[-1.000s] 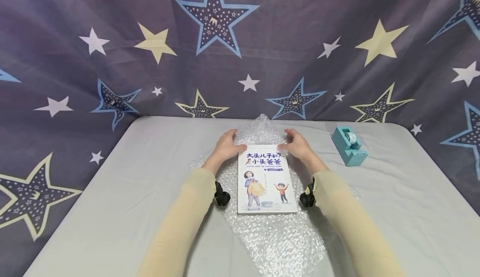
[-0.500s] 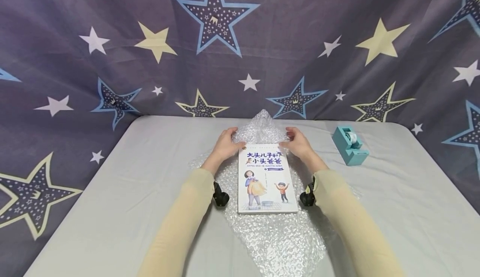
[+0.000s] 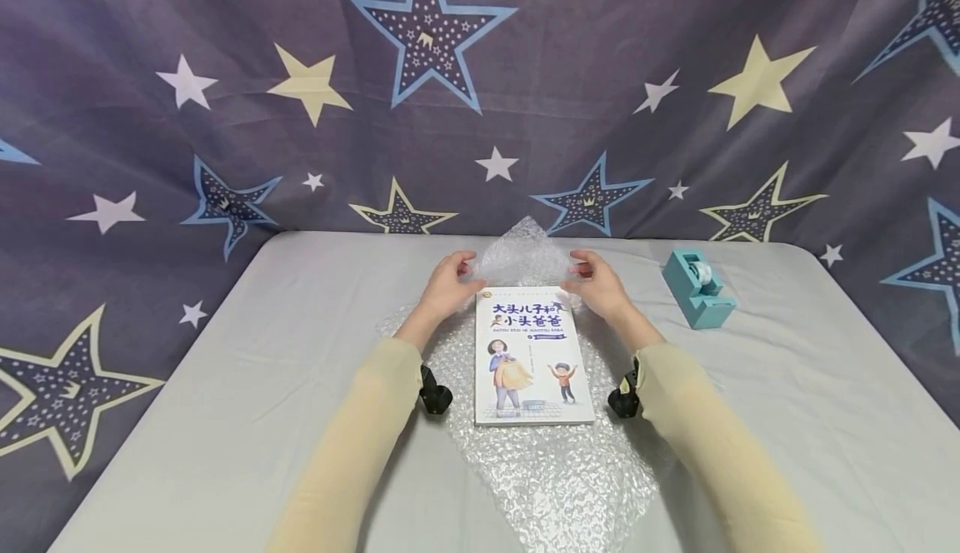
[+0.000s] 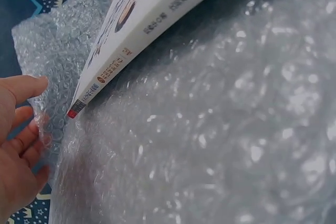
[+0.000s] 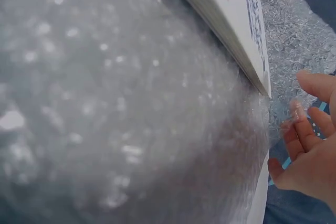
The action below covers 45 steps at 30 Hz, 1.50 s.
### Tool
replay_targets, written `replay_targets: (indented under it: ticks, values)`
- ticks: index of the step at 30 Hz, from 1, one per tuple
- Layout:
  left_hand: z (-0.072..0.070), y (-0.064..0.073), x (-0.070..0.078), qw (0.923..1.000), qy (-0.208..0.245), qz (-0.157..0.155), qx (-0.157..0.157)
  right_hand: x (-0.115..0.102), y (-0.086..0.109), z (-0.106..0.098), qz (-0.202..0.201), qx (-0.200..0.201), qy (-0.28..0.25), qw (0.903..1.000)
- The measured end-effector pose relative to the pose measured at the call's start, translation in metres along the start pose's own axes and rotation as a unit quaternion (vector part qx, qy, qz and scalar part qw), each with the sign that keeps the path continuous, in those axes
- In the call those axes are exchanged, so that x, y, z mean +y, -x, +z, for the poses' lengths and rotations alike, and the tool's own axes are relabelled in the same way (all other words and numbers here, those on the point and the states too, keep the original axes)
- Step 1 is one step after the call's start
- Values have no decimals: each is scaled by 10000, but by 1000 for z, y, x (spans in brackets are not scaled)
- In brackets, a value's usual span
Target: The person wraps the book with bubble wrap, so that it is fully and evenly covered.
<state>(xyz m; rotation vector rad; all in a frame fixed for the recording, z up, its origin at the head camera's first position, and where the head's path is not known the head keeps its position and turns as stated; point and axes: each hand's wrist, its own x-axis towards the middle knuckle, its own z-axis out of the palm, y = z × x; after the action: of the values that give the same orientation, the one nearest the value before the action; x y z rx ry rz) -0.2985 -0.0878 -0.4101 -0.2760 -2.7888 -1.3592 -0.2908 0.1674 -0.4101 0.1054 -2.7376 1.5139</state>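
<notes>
Bubble wrap (image 3: 555, 486) lies under the book (image 3: 534, 370), whose long axis points toward the raised far flap (image 3: 522, 255); left hand (image 3: 448, 285) and right hand (image 3: 597, 288), about equally near, flank that flap, fingers touching it, thumbs spread apart.

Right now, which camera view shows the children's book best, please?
The head view, where the children's book shows nearly its whole front cover. Both wrist views crop it: the left shows its spine, the right page edges.
</notes>
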Motion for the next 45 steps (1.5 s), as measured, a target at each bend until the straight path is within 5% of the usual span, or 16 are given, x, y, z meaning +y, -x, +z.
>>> replay_targets:
  ticks: [18, 32, 45]
  values:
    - [2, 6, 0, 9994, 160, 308, -77, -6, 12, -1, -266, 163, -25, 9995]
    - [5, 11, 9, 9976, 19, 651, -244, -11, 20, 2, -738, -117, 113, 9971]
    - [5, 25, 2, 9927, -36, 1039, -618, -5, 36, -5, -827, -635, 408, 9937]
